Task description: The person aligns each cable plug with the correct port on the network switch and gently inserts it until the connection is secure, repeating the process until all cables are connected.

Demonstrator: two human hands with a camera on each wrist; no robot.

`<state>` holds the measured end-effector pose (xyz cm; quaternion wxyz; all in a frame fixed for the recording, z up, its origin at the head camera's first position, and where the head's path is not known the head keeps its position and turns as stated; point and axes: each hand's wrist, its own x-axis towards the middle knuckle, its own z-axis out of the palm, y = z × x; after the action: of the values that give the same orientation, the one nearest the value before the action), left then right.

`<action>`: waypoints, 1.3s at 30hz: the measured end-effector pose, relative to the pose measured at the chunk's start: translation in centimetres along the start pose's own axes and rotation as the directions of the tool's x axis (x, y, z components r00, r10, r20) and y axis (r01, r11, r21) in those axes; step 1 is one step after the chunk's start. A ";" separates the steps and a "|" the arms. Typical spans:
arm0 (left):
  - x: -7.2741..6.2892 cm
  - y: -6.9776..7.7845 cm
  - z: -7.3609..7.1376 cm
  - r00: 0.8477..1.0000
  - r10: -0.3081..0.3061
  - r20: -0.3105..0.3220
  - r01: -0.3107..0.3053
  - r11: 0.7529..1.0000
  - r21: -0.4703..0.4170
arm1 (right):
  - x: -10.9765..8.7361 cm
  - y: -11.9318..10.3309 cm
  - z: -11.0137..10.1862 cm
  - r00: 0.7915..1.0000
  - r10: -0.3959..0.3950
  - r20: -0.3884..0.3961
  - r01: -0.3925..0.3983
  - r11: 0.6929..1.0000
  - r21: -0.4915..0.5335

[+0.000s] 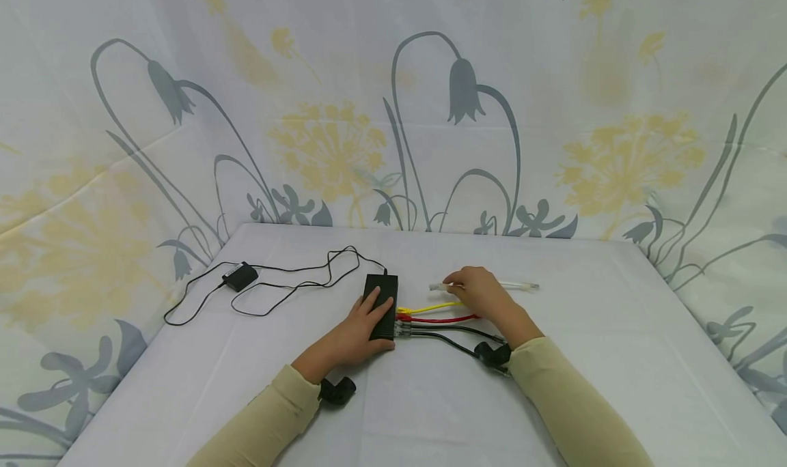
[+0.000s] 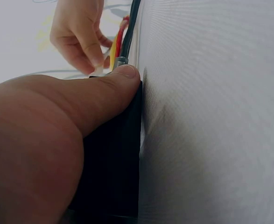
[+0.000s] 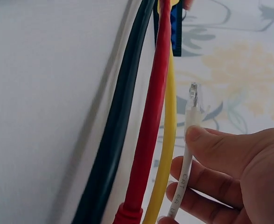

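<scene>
My left hand rests on a black network switch, its fingers spread over the top and its thumb along the near side. Yellow, red and two black Ethernet cables run from the right side of the switch. Beside them my right hand pinches a white Ethernet cable between thumb and fingers, just behind its clear plug. That plug points toward the switch, apart from its blue ports. The white cable's other end sticks out to the right.
A black power adapter lies at the left, its thin cord looping to the back of the switch. White cloth covers the table, with a flower-patterned curtain behind. Black wrist cameras hang at both sleeves.
</scene>
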<state>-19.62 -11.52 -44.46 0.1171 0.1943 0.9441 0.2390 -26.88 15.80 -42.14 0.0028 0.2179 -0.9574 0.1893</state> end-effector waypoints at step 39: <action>0.2 -0.2 0.1 1.000 -0.006 -0.006 0.006 1.000 0.003 | 1.2 -4.4 2.4 0.996 -0.055 0.076 0.054 0.998 0.006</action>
<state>-19.81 -11.53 -44.65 0.1148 0.1911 0.9454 0.2377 -25.97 10.74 -42.71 -0.0288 0.2510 -0.9501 0.1828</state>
